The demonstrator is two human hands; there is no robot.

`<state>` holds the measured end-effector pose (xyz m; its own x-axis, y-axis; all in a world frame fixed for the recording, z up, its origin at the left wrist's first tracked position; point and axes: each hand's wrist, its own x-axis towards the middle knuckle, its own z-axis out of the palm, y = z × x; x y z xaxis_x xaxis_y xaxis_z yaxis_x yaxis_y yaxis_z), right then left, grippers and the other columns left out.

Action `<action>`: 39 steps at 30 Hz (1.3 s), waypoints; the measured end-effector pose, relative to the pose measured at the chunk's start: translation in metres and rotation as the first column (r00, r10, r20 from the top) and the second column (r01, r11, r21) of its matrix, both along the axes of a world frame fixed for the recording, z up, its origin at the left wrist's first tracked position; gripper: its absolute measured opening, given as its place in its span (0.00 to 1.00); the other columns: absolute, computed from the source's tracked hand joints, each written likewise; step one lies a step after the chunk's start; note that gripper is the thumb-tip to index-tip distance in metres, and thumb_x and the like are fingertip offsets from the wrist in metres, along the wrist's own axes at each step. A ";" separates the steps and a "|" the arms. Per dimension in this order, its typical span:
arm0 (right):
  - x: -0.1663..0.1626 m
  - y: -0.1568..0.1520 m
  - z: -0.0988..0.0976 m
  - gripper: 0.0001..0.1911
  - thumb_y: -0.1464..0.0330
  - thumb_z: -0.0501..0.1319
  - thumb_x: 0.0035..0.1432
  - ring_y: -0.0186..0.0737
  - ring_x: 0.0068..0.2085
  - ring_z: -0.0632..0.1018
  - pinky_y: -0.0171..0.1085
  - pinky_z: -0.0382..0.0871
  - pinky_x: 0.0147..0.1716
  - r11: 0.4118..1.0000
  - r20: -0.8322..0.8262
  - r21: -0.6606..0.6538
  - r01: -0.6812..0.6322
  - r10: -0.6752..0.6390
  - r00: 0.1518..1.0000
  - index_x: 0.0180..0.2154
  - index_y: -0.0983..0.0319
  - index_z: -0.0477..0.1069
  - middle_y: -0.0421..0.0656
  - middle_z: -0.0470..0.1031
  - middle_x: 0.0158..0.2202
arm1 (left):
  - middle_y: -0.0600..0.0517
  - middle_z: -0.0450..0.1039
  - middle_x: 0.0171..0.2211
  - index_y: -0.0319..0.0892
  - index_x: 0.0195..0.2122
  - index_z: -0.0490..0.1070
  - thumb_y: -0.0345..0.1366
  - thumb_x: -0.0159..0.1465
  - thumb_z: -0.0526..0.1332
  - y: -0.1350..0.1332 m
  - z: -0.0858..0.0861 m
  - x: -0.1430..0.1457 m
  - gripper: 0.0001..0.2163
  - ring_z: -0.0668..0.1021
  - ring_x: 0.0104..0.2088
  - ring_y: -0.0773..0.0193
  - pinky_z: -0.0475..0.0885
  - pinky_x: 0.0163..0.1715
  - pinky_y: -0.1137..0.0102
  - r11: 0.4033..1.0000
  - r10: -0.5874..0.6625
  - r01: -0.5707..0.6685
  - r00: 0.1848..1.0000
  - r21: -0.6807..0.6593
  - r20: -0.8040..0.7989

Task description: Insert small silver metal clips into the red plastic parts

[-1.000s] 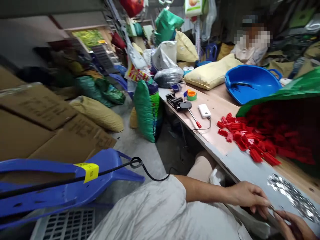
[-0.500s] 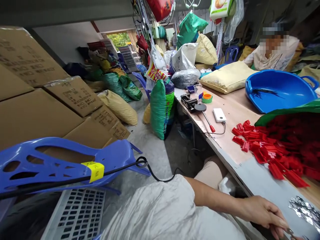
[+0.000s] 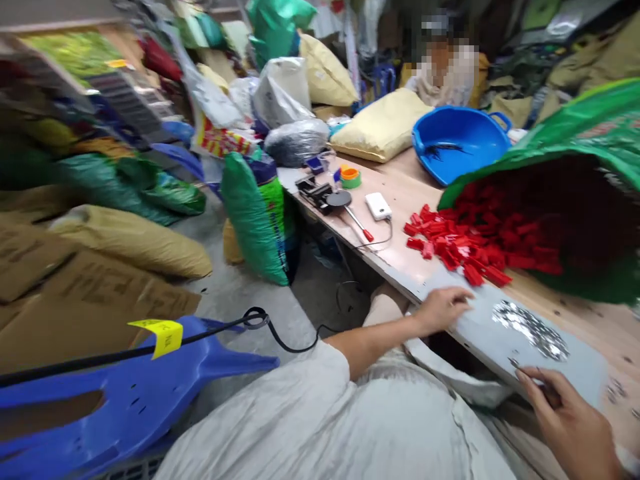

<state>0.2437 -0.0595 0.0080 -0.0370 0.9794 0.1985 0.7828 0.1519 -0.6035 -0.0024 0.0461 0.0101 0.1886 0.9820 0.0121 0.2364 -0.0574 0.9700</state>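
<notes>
My left hand (image 3: 443,310) curls near the red parts (image 3: 453,243); my right (image 3: 570,407) bunches its fingers; can't make out either grip. Metal bits (image 3: 533,330) sit heaped between on the worktop (image 3: 407,197), likely for easy reach.

Yellow tag (image 3: 167,337) on the black cable (image 3: 100,359), lower left of frame: small dark characters, probably "NA" at the right end; remainder too small to read. Cardboard boxes (image 3: 100,283), left edge: rows of dark print, blurred, illegible. Upright green sack (image 3: 277,207), left of centre: dark lettering running vertically on a bright green panel, unreadable. Large green bag (image 3: 607,127), upper right: pale reddish marks, content indeterminate. No brand legible with certainty.
</notes>
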 end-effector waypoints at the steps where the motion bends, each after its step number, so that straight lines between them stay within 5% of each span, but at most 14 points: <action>1: -0.002 -0.002 0.002 0.18 0.48 0.59 0.57 0.45 0.26 0.79 0.38 0.71 0.22 0.998 -0.013 -0.060 0.009 -0.010 1.000 0.39 0.53 0.74 0.42 0.80 0.30 | 0.50 0.74 0.39 0.43 0.46 0.76 0.30 0.59 0.64 0.009 0.003 -0.007 0.13 0.75 0.40 0.62 0.68 0.48 0.69 0.997 0.045 -0.042 0.997 0.062 -0.059; 6: -0.009 -0.004 0.007 0.17 0.50 0.59 0.59 0.40 0.27 0.78 0.35 0.71 0.26 0.992 -0.078 -0.110 0.068 -0.077 0.994 0.37 0.55 0.74 0.40 0.79 0.30 | 0.46 0.71 0.44 0.43 0.52 0.73 0.28 0.58 0.66 0.043 0.007 -0.025 0.19 0.71 0.47 0.55 0.64 0.55 0.62 0.966 0.129 -0.036 0.925 0.257 -0.356; 11: -0.013 -0.004 0.006 0.16 0.52 0.58 0.61 0.39 0.27 0.77 0.35 0.70 0.28 0.995 -0.125 -0.096 0.042 -0.054 0.991 0.37 0.56 0.74 0.41 0.80 0.32 | 0.42 0.65 0.53 0.45 0.58 0.68 0.31 0.59 0.66 0.055 0.011 -0.004 0.24 0.66 0.53 0.49 0.60 0.56 0.58 0.914 0.092 0.168 0.801 0.370 -0.592; 18: -0.011 -0.006 0.005 0.15 0.54 0.58 0.62 0.38 0.28 0.76 0.35 0.70 0.29 0.995 -0.176 -0.095 0.037 -0.054 0.983 0.38 0.57 0.74 0.42 0.80 0.34 | 0.42 0.64 0.57 0.43 0.44 0.76 0.34 0.66 0.59 0.065 0.004 0.018 0.09 0.63 0.56 0.47 0.62 0.52 0.54 0.862 0.137 0.281 0.672 0.421 -0.728; 23: -0.008 -0.008 0.003 0.15 0.54 0.59 0.62 0.35 0.25 0.72 0.34 0.66 0.27 0.989 -0.223 -0.132 0.073 -0.102 0.970 0.39 0.57 0.74 0.39 0.77 0.30 | 0.43 0.65 0.57 0.43 0.38 0.75 0.29 0.66 0.57 0.050 -0.003 0.011 0.07 0.61 0.63 0.49 0.59 0.60 0.51 0.805 0.129 0.245 0.816 0.539 -0.564; 27: -0.016 -0.003 0.011 0.14 0.54 0.60 0.61 0.34 0.25 0.69 0.33 0.64 0.27 0.984 -0.303 -0.157 0.085 -0.130 0.944 0.38 0.57 0.73 0.38 0.75 0.28 | 0.41 0.64 0.58 0.40 0.36 0.72 0.31 0.64 0.60 0.028 0.003 0.012 0.02 0.68 0.61 0.53 0.65 0.60 0.54 0.830 -0.079 0.214 0.959 0.516 -0.271; 33: -0.030 0.006 0.032 0.13 0.55 0.62 0.60 0.35 0.28 0.70 0.35 0.63 0.29 0.988 -0.421 -0.113 0.103 -0.141 0.896 0.38 0.58 0.74 0.40 0.76 0.33 | 0.44 0.68 0.50 0.42 0.46 0.69 0.37 0.56 0.70 -0.005 0.019 0.017 0.19 0.75 0.50 0.58 0.77 0.48 0.61 0.935 -0.310 0.252 0.922 0.247 0.233; 39: -0.042 0.008 0.052 0.12 0.57 0.64 0.59 0.33 0.26 0.65 0.35 0.60 0.27 0.994 -0.481 -0.065 0.093 -0.112 0.869 0.37 0.58 0.74 0.38 0.71 0.28 | 0.45 0.68 0.51 0.43 0.56 0.66 0.31 0.53 0.69 -0.022 0.030 0.017 0.29 0.73 0.53 0.55 0.73 0.54 0.57 0.914 -0.282 0.231 0.952 0.332 0.115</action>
